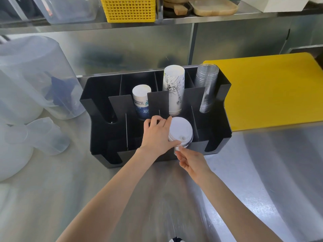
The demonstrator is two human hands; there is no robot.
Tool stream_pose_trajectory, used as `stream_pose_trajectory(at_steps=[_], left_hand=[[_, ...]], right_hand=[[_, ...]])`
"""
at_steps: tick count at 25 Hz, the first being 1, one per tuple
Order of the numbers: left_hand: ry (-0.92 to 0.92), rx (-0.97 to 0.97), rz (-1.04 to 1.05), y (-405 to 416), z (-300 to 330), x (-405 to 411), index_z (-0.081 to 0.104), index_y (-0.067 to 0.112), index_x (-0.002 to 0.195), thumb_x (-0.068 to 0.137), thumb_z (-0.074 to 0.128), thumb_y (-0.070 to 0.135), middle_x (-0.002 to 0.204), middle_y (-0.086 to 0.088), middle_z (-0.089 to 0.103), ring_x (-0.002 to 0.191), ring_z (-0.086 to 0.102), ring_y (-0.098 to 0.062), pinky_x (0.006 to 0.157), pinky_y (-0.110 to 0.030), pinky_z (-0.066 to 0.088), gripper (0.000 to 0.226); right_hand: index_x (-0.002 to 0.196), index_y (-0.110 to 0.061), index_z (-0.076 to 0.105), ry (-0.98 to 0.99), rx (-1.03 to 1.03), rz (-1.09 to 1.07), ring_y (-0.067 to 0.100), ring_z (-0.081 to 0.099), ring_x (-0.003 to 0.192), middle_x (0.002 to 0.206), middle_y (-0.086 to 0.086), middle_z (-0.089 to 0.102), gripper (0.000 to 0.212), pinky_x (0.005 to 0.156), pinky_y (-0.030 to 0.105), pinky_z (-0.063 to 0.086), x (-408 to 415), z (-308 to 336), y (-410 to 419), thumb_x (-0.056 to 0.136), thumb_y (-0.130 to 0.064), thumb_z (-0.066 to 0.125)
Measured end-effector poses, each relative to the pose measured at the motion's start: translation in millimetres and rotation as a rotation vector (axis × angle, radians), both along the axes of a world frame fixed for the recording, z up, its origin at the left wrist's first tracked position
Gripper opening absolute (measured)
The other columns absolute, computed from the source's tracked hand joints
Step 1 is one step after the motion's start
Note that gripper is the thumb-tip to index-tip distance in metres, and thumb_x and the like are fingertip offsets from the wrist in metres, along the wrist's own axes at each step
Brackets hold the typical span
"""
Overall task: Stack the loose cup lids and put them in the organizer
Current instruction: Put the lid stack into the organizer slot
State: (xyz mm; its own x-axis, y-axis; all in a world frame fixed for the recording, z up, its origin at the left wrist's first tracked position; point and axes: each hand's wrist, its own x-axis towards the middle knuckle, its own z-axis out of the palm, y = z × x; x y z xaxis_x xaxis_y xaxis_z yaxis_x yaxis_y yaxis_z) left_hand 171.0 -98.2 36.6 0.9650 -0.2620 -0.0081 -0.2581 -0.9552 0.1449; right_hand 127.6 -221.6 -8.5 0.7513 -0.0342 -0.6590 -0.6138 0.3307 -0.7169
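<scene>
A stack of white cup lids [180, 131] sits tilted in a front compartment of the black organizer [104, 135], right of its middle. My left hand [157, 135] grips the stack from its left side, thumb along the lower edge. My right hand [190, 159] is just below, fingertips pinching the stack's bottom rim at the organizer's front wall. The lower lids are hidden behind my fingers.
The organizer's back row holds two stacks of paper cups [141, 100] [173, 88] and a stack of clear plastic cups [207, 86]. A yellow cutting board [272, 91] lies to the right. Translucent tubs [33, 77] and a measuring jug [45, 135] stand at left on the steel counter.
</scene>
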Motion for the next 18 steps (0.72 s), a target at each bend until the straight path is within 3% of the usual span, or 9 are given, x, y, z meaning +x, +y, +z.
stream_pose_trajectory(at_steps=[5,9,13,18], left_hand=[[0.061,0.17,-0.011,-7.3,0.8,6.2,0.037,0.008,0.132,0.081,0.046,0.057,0.131,-0.007,0.054,0.137,0.023,-0.023,0.116,-0.047,0.011,0.072],[0.108,0.314,-0.021,-13.5,-1.3,7.7,0.03,0.002,0.136,0.084,0.04,0.056,0.139,-0.011,0.046,0.14,0.017,-0.025,0.117,-0.048,0.009,0.076],[0.118,0.331,-0.02,-14.7,-4.9,6.1,0.02,0.0,0.141,0.085,0.038,0.056,0.146,-0.011,0.037,0.142,0.012,-0.026,0.116,-0.051,0.01,0.081],[0.059,0.247,-0.055,-10.1,-8.3,1.1,0.016,0.001,0.142,0.086,0.039,0.054,0.15,-0.011,0.029,0.144,0.009,-0.025,0.118,-0.05,0.005,0.08]], right_hand=[[0.09,-0.011,0.062,-0.006,-0.044,0.018,0.008,0.059,0.077,0.095,0.006,0.066,0.009,0.065,0.02,0.047,-2.3,-5.0,-2.1,0.085,-0.018,0.06],[0.09,-0.009,0.062,-0.009,-0.086,0.04,0.01,0.059,0.077,0.1,0.01,0.065,0.011,0.066,0.019,0.048,-1.8,-7.1,-3.6,0.085,-0.018,0.06],[0.1,-0.004,0.063,-0.018,-0.11,0.045,0.01,0.06,0.075,0.109,0.015,0.067,0.022,0.066,0.02,0.049,-0.3,-10.6,-4.6,0.084,-0.019,0.061],[0.087,-0.01,0.064,-0.004,-0.102,0.058,0.011,0.062,0.077,0.101,0.011,0.068,0.016,0.064,0.022,0.049,-0.8,-9.4,-3.8,0.082,-0.025,0.063]])
